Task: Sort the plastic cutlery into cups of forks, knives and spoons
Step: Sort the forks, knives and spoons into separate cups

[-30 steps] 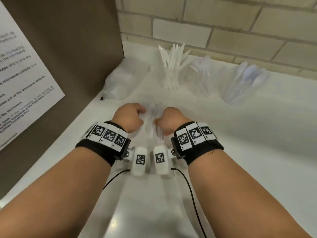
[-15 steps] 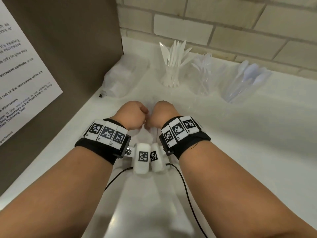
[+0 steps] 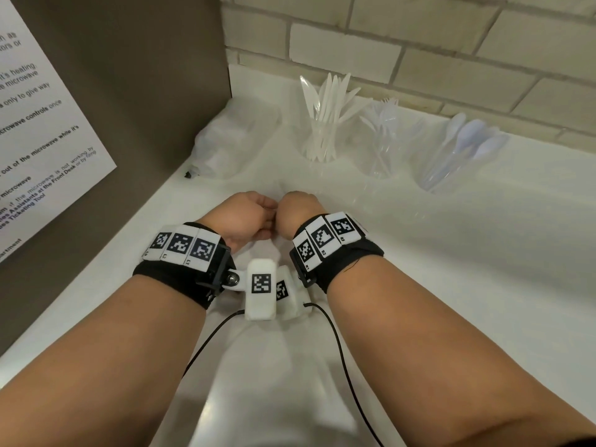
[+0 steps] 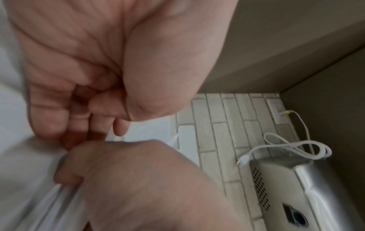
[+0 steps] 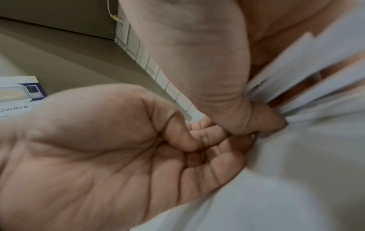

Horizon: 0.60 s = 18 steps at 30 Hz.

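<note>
At the back of the white counter stand three clear cups: knives, forks and spoons. My two hands meet knuckle to knuckle in front of them. In the right wrist view my right hand grips a bundle of white cutlery handles between thumb and fingers. The same bundle shows blurred under that hand in the left wrist view. My left hand is curled, its thumb pressed on its fingers, and touches the right thumb. I see nothing inside it.
A crumpled clear plastic bag lies at the back left. A brown side panel with a printed notice closes the left side, and a brick wall the back. A steel microwave with a white cable shows in the left wrist view.
My hands have come together: a second ago they were apart with white cutlery showing between them, and now their knuckles touch. Both have shifted slightly forward.
</note>
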### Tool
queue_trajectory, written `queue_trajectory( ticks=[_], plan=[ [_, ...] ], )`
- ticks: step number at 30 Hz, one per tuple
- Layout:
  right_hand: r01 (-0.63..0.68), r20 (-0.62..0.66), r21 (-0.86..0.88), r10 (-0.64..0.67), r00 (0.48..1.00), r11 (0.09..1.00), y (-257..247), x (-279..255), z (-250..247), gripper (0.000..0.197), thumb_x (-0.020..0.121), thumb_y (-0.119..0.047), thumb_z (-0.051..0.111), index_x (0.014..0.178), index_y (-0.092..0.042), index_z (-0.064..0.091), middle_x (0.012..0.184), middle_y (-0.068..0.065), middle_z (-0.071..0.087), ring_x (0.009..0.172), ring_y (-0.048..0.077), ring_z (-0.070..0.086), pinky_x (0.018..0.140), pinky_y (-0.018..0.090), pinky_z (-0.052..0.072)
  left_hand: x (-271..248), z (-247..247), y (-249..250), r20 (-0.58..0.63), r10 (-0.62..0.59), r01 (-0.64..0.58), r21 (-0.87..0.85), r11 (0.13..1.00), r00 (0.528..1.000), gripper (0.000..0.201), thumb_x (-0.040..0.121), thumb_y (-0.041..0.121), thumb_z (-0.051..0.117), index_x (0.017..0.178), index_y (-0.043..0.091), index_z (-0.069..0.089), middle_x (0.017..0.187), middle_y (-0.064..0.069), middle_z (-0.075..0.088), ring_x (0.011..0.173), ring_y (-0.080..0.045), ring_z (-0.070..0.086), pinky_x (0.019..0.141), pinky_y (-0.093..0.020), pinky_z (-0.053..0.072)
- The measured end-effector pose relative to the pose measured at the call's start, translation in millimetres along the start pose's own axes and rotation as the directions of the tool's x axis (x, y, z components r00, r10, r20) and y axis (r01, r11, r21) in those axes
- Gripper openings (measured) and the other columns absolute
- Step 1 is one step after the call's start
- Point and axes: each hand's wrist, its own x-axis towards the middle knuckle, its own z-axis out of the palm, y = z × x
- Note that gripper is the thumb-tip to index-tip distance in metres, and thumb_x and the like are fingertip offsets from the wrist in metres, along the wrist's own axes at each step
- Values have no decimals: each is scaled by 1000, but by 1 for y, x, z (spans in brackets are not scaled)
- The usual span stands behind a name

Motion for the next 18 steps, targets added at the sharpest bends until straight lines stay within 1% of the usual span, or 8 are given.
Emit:
queue_trajectory(
  ticks=[2,7,12,14,15,16,17,18],
  plan=[
    [-7,8,-10,7,1000,1000,1,1,1,27,94,-12,49,118,-4,58,126,12,56,117,28,56,94,32,45,-3,-3,-1,50,-1,4,-55,998,999,33,90,-12,36,112,3,55,95,-12,63,88,-22,59,78,-32,53],
    [-64,16,-54,65,998,997,3,-1,8,38,92,-13,50,128,-1,47,130,13,49,118,30,54,84,33,46,-3,-3,-3,102,8,3,-107,994,995,36,87,-18,32,100,6,56,86,-8,63,80,-19,58,75,-30,48],
    [-5,56,-36,7,998,999,10,-10,-8,33,93,-13,52,124,-1,52,131,14,52,121,28,53,96,32,44,-4,-3,-3,129,7,16,-182,983,992,32,88,-16,36,103,6,55,94,-11,66,89,-23,62,89,-36,49],
    [-14,53,47,11,999,999,20,-15,-20,33,95,-11,49,126,1,49,131,14,54,120,28,54,96,30,43,-5,-3,-1,72,-5,26,-282,959,997,32,87,-16,37,97,9,54,96,-12,63,92,-26,62,92,-40,49],
    [-32,37,193,26,999,981,27,-16,-27,35,94,-11,51,127,0,48,129,14,55,119,28,54,96,30,43,-6,-4,1,31,-20,30,-366,930,999,31,86,-16,36,94,9,53,94,-13,61,90,-27,63,91,-41,50],
    [-36,35,417,24,999,908,34,-17,-31,40,90,-12,57,127,-2,47,126,13,56,115,28,56,97,31,45,-6,-4,2,10,-38,39,-453,891,999,28,88,-13,37,94,9,53,92,-13,59,89,-28,63,90,-42,50],
    [6,4,674,-13,1000,738,39,-19,-34,46,84,-12,64,126,-6,47,119,12,60,109,27,58,97,34,46,-7,-5,2,23,-55,59,-532,845,998,23,92,-7,38,95,9,54,92,-13,59,90,-29,64,90,-43,50],
    [75,-54,866,-57,997,494,42,-23,-38,44,82,-8,65,122,-7,48,108,10,63,99,23,61,93,35,48,-7,-5,3,73,-66,96,-586,805,995,17,95,1,40,99,8,55,95,-14,61,93,-30,64,91,-45,49]
  ],
)
